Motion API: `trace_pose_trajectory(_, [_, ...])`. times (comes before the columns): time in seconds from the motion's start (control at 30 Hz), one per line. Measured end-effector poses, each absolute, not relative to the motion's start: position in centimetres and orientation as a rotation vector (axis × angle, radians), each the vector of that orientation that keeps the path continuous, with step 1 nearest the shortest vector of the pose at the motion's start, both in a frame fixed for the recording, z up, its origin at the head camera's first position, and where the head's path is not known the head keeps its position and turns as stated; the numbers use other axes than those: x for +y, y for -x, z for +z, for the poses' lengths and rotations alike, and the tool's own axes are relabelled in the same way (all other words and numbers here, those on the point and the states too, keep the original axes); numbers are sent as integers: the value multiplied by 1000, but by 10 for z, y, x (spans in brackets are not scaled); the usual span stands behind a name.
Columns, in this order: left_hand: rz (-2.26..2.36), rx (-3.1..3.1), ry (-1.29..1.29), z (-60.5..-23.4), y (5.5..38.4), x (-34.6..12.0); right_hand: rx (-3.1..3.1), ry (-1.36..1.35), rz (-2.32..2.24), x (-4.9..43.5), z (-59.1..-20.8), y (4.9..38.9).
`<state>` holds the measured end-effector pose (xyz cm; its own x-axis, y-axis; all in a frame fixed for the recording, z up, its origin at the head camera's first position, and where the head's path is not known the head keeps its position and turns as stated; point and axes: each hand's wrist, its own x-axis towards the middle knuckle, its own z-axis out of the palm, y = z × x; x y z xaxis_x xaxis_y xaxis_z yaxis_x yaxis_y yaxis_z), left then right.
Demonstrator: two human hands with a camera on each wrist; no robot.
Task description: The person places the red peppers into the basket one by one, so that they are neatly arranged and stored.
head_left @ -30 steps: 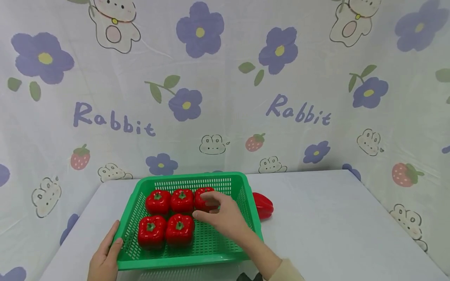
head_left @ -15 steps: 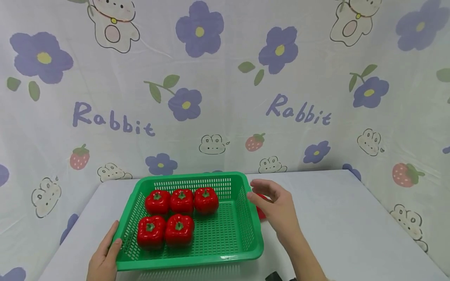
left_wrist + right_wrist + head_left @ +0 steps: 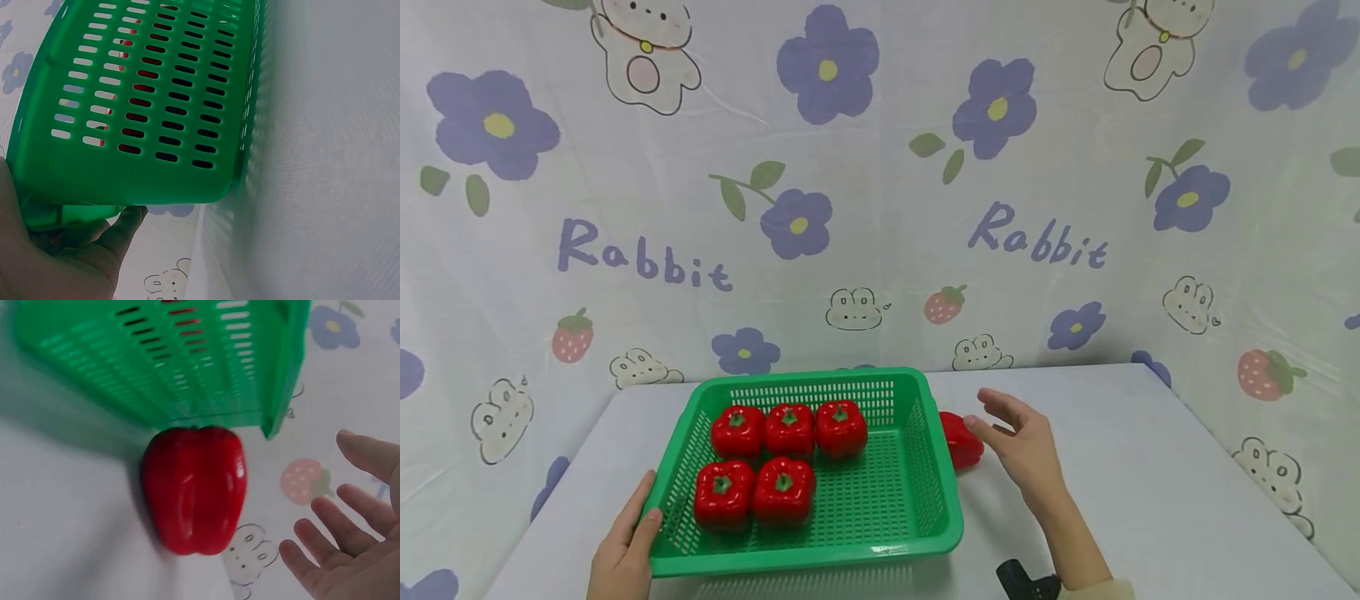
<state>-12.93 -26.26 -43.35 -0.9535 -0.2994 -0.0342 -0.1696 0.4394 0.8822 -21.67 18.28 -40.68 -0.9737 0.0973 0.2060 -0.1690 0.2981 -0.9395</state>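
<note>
A green plastic basket (image 3: pixel 805 557) with slotted walls stands on the table, several red bell peppers (image 3: pixel 783 492) upright inside it in two rows at its left and middle. My left hand (image 3: pixel 623 546) grips the basket's left rim, and in the left wrist view its fingers curl around the green edge (image 3: pixel 37 156). Outside the right wall, one more red bell pepper (image 3: pixel 195 490) lies on its side on the table, close to the basket. Just right of that pepper, my right hand (image 3: pixel 1022 446) hovers with spread, loosely bent fingers and holds nothing.
The white table (image 3: pixel 1120 467) extends to the right of the basket. Behind it hangs a patterned cloth (image 3: pixel 880 208) with flowers and rabbits. A black device (image 3: pixel 1026 582) sits at the right wrist.
My right hand has let go of the pepper in the back row, left the basket and moved right, past its wall, to beside the lying pepper. The left hand stays on the rim.
</note>
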Motion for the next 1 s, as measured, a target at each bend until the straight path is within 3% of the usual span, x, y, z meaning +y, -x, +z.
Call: trace_pose_trajectory(1.0, [-1524, -2589, -451, -434, 132, -263, -2521, -131, 1798, 184, -453, 254])
